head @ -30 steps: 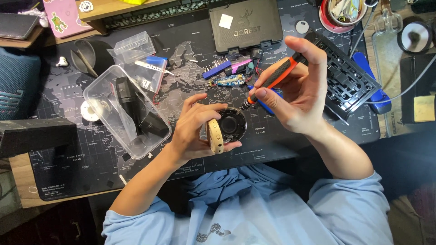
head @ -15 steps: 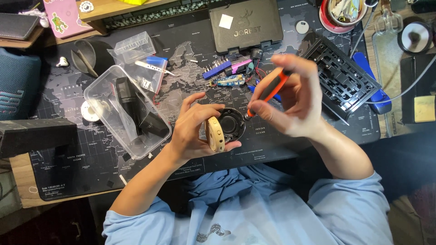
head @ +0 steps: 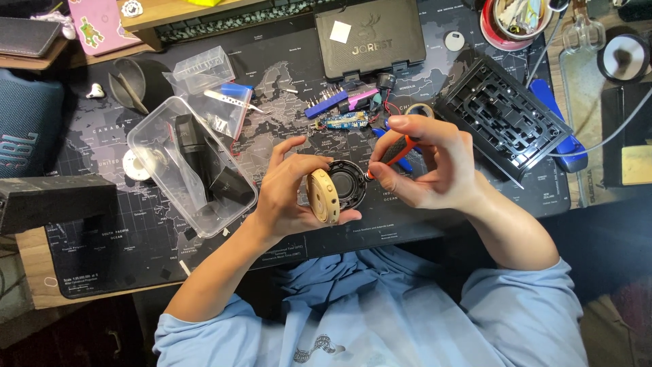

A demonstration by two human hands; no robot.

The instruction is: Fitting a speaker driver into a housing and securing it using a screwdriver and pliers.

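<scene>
My left hand (head: 285, 194) grips a small round speaker with a light wooden casing (head: 322, 197) and a black driver cone (head: 348, 183) facing right. My right hand (head: 428, 170) holds an orange-handled screwdriver (head: 396, 149), its tip pointing at the right rim of the black cone. Both hands hover over a dark desk mat printed with a world map (head: 136, 251).
A clear plastic box (head: 187, 166) with black parts lies left. Behind the hands sit a small circuit board (head: 346, 121), a blue bit holder (head: 326, 105) and a dark tool case (head: 370, 37). A black grid frame (head: 502, 115) and a blue-handled tool (head: 553, 126) lie right.
My right hand has lowered and turned the screwdriver, bringing its tip down to the speaker's rim. The left hand keeps the speaker almost still.
</scene>
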